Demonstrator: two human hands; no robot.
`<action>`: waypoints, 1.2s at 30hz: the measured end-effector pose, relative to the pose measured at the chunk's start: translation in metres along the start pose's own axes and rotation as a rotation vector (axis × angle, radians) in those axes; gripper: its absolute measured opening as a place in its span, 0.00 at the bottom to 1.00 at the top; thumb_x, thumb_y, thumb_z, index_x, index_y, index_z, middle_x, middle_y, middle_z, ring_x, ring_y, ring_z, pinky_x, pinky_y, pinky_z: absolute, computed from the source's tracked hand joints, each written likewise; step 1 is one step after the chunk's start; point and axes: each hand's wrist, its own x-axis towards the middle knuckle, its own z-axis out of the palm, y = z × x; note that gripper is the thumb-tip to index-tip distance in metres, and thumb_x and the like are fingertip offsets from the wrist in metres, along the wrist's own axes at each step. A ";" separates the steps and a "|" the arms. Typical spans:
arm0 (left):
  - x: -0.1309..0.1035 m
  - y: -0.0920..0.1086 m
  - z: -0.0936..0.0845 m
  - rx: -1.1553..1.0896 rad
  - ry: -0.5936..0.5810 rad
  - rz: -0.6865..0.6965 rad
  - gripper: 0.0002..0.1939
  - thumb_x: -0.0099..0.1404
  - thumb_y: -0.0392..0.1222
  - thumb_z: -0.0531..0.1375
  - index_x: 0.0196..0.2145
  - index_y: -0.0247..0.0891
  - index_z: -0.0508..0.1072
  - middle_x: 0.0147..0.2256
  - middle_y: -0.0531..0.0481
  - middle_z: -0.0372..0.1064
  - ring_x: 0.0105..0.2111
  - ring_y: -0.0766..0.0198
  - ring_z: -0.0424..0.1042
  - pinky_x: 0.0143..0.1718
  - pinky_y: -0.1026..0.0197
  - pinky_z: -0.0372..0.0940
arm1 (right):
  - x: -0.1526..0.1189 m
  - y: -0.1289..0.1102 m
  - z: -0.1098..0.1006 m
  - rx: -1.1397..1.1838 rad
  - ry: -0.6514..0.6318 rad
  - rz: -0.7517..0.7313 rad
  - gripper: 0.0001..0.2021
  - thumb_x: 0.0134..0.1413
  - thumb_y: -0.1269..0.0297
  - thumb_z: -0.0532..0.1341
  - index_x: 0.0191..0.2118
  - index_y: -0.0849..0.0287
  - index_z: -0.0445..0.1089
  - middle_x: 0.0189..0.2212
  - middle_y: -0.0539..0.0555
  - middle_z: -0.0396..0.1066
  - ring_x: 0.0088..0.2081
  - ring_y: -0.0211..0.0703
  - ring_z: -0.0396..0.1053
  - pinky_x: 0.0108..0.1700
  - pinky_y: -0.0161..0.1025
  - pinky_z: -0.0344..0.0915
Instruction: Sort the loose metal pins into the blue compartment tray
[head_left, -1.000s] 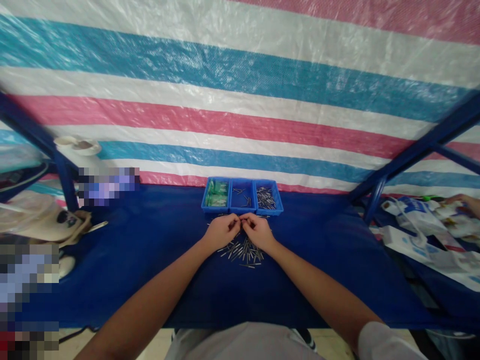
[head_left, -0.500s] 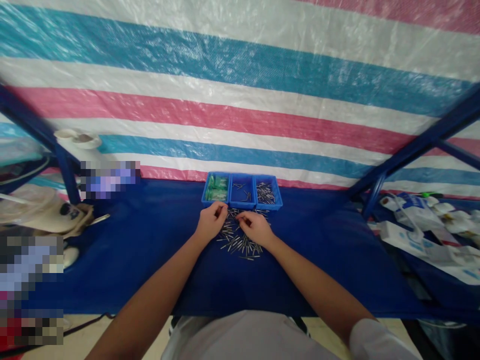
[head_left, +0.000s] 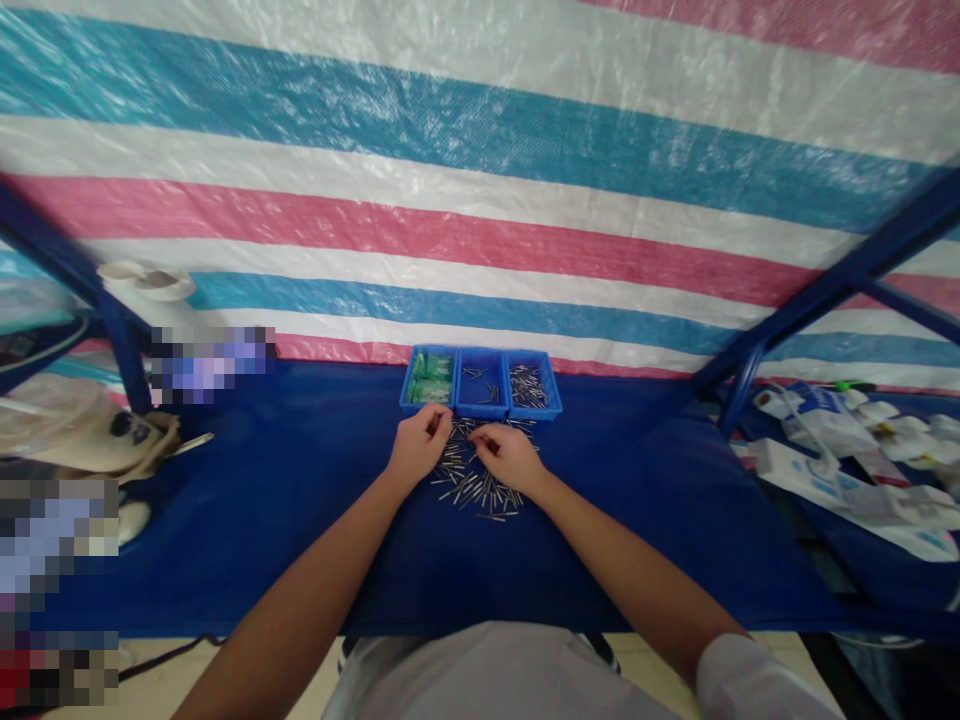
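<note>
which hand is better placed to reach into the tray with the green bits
Left, most likely. The left hand sits just in front of the green-filled tray, the leftmost of the three. The right hand rests on the pile of metal pins, below the middle tray, so it would have to cross over.

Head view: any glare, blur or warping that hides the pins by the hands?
Head view: wide-angle warp bends the blue frame at the edges; sheen on the striped tarp; loose pins lit evenly but too small to resolve singly.
</note>
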 end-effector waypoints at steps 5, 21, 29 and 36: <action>0.000 0.000 0.000 -0.003 0.000 -0.011 0.11 0.65 0.45 0.53 0.34 0.37 0.72 0.18 0.59 0.59 0.19 0.71 0.59 0.26 0.67 0.56 | 0.000 0.001 0.000 -0.011 -0.002 -0.018 0.10 0.56 0.72 0.56 0.39 0.58 0.74 0.35 0.53 0.76 0.34 0.38 0.70 0.40 0.36 0.64; 0.000 -0.001 -0.001 0.008 -0.044 -0.006 0.13 0.67 0.48 0.52 0.33 0.39 0.71 0.19 0.58 0.60 0.20 0.69 0.60 0.26 0.66 0.57 | 0.000 -0.002 -0.002 -0.015 -0.030 -0.042 0.07 0.54 0.64 0.62 0.38 0.57 0.74 0.25 0.49 0.71 0.29 0.37 0.66 0.36 0.35 0.61; 0.003 0.002 -0.002 0.057 -0.162 0.003 0.12 0.66 0.47 0.52 0.34 0.39 0.72 0.21 0.57 0.63 0.21 0.69 0.61 0.26 0.66 0.56 | 0.001 0.001 0.000 -0.014 -0.035 -0.057 0.05 0.54 0.68 0.62 0.37 0.58 0.74 0.25 0.49 0.71 0.29 0.36 0.65 0.36 0.35 0.60; 0.003 0.001 -0.001 0.085 -0.220 0.019 0.13 0.67 0.48 0.51 0.36 0.40 0.72 0.22 0.57 0.66 0.22 0.68 0.64 0.27 0.65 0.57 | 0.001 -0.001 -0.001 -0.006 -0.031 -0.053 0.05 0.53 0.69 0.62 0.36 0.57 0.74 0.25 0.49 0.71 0.29 0.36 0.65 0.37 0.35 0.60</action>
